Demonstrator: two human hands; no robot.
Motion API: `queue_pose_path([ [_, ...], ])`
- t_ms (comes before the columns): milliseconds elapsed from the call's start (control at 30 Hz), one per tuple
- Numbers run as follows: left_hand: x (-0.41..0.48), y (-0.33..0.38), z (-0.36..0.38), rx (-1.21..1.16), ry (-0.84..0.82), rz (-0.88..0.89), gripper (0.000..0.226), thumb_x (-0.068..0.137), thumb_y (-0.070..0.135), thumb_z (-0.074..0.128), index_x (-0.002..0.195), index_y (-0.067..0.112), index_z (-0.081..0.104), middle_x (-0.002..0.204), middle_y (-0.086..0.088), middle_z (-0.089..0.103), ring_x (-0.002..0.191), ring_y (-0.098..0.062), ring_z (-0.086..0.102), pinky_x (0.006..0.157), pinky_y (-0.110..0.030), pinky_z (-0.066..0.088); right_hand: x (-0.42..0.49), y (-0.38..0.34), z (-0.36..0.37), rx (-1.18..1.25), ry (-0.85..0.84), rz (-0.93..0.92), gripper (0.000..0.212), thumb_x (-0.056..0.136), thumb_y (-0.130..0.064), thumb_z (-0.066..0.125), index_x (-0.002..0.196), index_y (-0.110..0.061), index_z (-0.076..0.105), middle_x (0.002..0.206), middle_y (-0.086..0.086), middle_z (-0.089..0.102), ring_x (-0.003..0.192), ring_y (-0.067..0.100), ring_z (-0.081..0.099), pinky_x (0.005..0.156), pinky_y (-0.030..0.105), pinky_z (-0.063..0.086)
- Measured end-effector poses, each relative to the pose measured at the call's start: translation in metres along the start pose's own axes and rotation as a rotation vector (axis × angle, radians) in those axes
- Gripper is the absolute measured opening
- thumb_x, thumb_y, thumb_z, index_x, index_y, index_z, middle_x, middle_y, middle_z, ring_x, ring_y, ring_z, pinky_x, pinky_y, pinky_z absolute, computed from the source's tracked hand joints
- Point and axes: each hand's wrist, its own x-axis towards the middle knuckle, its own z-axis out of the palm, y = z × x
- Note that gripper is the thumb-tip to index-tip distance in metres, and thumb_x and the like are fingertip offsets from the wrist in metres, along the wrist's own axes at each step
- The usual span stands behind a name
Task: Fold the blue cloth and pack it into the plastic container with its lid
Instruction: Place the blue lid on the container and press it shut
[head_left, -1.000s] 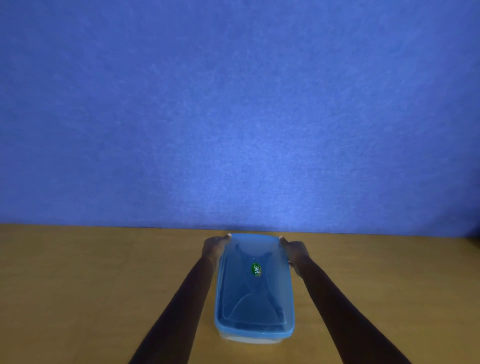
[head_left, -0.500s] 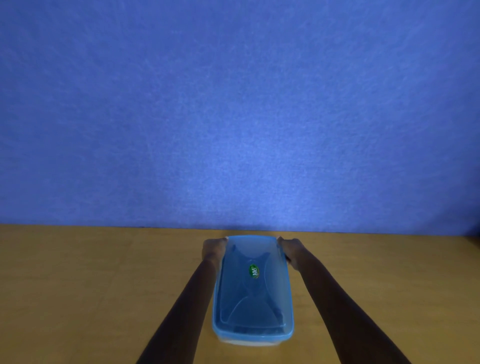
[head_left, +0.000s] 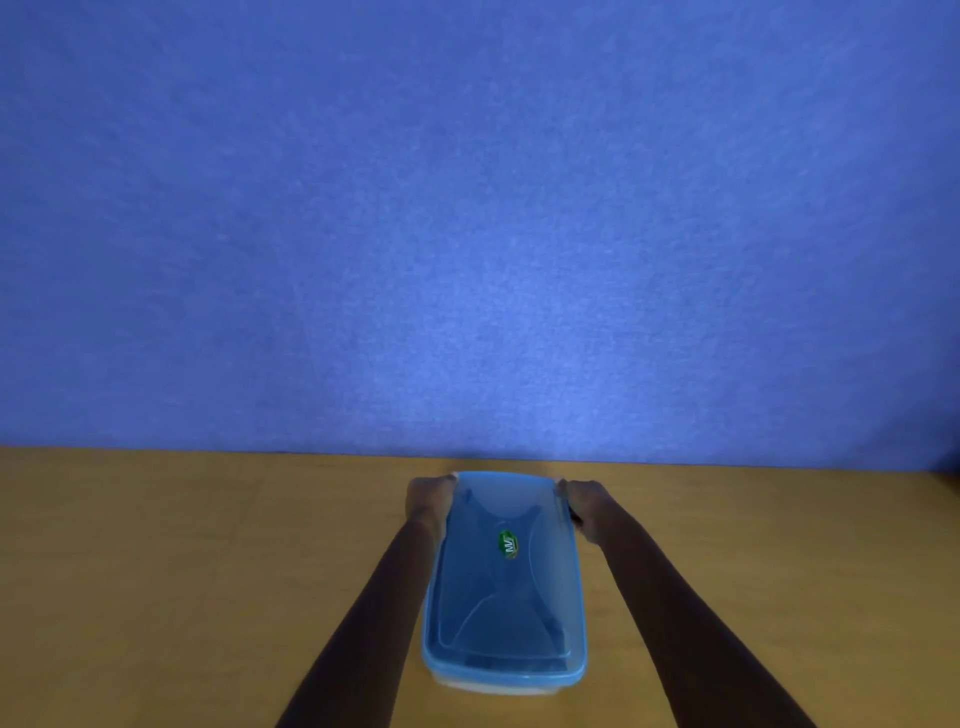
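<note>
Head view, item one: plastic container (head_left: 503, 686) lengthwise on the wooden table (head_left: 156, 571), blue lid (head_left: 506, 587) seated on top, dark cloth showing dimly through it. My left hand (head_left: 428, 501) and right hand (head_left: 587, 506) clasp the lid's far corners. Advice, as judgement: press both corners evenly downward, then work along the rim toward me, lest one side spring up.

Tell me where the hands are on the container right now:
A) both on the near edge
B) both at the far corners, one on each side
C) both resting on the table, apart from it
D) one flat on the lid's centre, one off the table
B: the left hand and right hand grip opposite sides of the container at its far end, with the lid on top.
</note>
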Motion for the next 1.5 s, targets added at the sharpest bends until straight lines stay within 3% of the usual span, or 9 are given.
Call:
queue_pose_path([
  [100, -0.001, 0.001, 0.000, 0.008, 0.001, 0.002, 0.020, 0.087, 0.009, 0.060, 0.074, -0.005, 0.058, 0.087, -0.015, 0.051, 0.083, -0.021, 0.044, 0.070, -0.033, 0.034, 0.000, 0.003, -0.001, 0.004, 0.007, -0.023, 0.024, 0.093, -0.020, 0.054, 0.094, 0.003, 0.050, 0.084, 0.015, 0.053, 0.066, 0.021, 0.048, 0.054, 0.026, 0.037],
  [233, -0.005, -0.003, -0.004, 0.029, -0.027, 0.089, 0.048, 0.088, 0.012, 0.061, 0.048, 0.012, 0.036, 0.063, -0.007, 0.038, 0.061, -0.018, 0.033, 0.052, -0.027, 0.031, -0.004, 0.010, 0.001, -0.061, 0.075, -0.111, 0.025, 0.093, -0.025, 0.052, 0.087, -0.001, 0.053, 0.088, 0.016, 0.051, 0.079, 0.022, 0.048, 0.065, 0.032, 0.036],
  [400, -0.024, -0.017, -0.030, -0.091, -0.253, 0.087, 0.016, 0.091, 0.019, 0.059, 0.082, 0.007, 0.056, 0.079, -0.011, 0.055, 0.074, -0.020, 0.052, 0.060, -0.025, 0.043, -0.024, 0.029, -0.002, -0.054, 0.092, -0.195, 0.039, 0.096, -0.032, 0.044, 0.072, -0.004, 0.056, 0.081, 0.015, 0.050, 0.076, 0.021, 0.043, 0.066, 0.032, 0.032],
  [500, -0.039, -0.034, -0.047, -0.149, -0.376, 0.059, 0.022, 0.092, 0.024, 0.054, 0.092, 0.007, 0.069, 0.077, -0.004, 0.075, 0.065, -0.016, 0.069, 0.051, -0.017, 0.053, -0.043, 0.051, -0.011, 0.125, 0.003, -0.187, 0.033, 0.097, -0.030, 0.043, 0.078, -0.008, 0.060, 0.086, 0.014, 0.057, 0.072, 0.021, 0.052, 0.062, 0.029, 0.041],
  [633, -0.051, -0.061, -0.056, -0.307, -0.543, -0.049, 0.041, 0.092, 0.030, 0.047, 0.114, 0.000, 0.065, 0.112, -0.022, 0.068, 0.104, -0.037, 0.062, 0.092, -0.049, 0.050, -0.067, 0.086, -0.016, 0.286, -0.086, -0.212, 0.045, 0.099, -0.031, 0.036, 0.106, 0.005, 0.063, 0.108, 0.024, 0.066, 0.096, 0.034, 0.061, 0.083, 0.045, 0.050],
  [767, -0.062, -0.076, -0.058, -0.416, -0.604, -0.054, 0.039, 0.087, 0.035, 0.048, 0.105, 0.011, 0.072, 0.106, -0.015, 0.074, 0.095, -0.030, 0.071, 0.071, -0.037, 0.060, -0.081, 0.109, -0.011, 0.481, -0.125, -0.213, 0.049, 0.101, -0.029, 0.031, 0.120, 0.009, 0.056, 0.122, 0.033, 0.058, 0.117, 0.048, 0.053, 0.104, 0.061, 0.039],
  [1033, -0.082, -0.093, -0.062, -0.463, -0.610, 0.084, 0.039, 0.087, 0.035, 0.048, 0.116, 0.015, 0.065, 0.109, -0.009, 0.074, 0.097, -0.023, 0.071, 0.069, -0.029, 0.059, -0.095, 0.121, -0.005, 0.567, -0.293, -0.254, 0.050, 0.096, -0.038, 0.031, 0.115, -0.002, 0.062, 0.109, 0.023, 0.070, 0.091, 0.031, 0.071, 0.071, 0.039, 0.061],
  [1333, -0.084, -0.082, -0.086, -0.477, -0.606, 0.236, 0.033, 0.093, 0.016, 0.042, 0.120, 0.019, 0.061, 0.114, -0.004, 0.073, 0.102, -0.018, 0.069, 0.073, -0.026, 0.059, -0.111, 0.102, 0.016, 0.560, -0.335, -0.398, 0.049, 0.086, -0.010, 0.048, 0.135, -0.008, 0.044, 0.132, 0.026, 0.055, 0.120, 0.046, 0.052, 0.102, 0.063, 0.040],
  [1500, -0.069, -0.058, -0.116, -0.506, -0.576, 0.258, 0.033, 0.097, 0.011, 0.035, 0.118, 0.015, 0.059, 0.106, -0.003, 0.074, 0.095, -0.017, 0.071, 0.073, -0.028, 0.060, -0.117, 0.075, 0.050, 0.555, -0.390, -0.436, 0.041, 0.094, -0.004, 0.041, 0.135, -0.006, 0.043, 0.132, 0.027, 0.053, 0.120, 0.046, 0.052, 0.102, 0.059, 0.041],
])
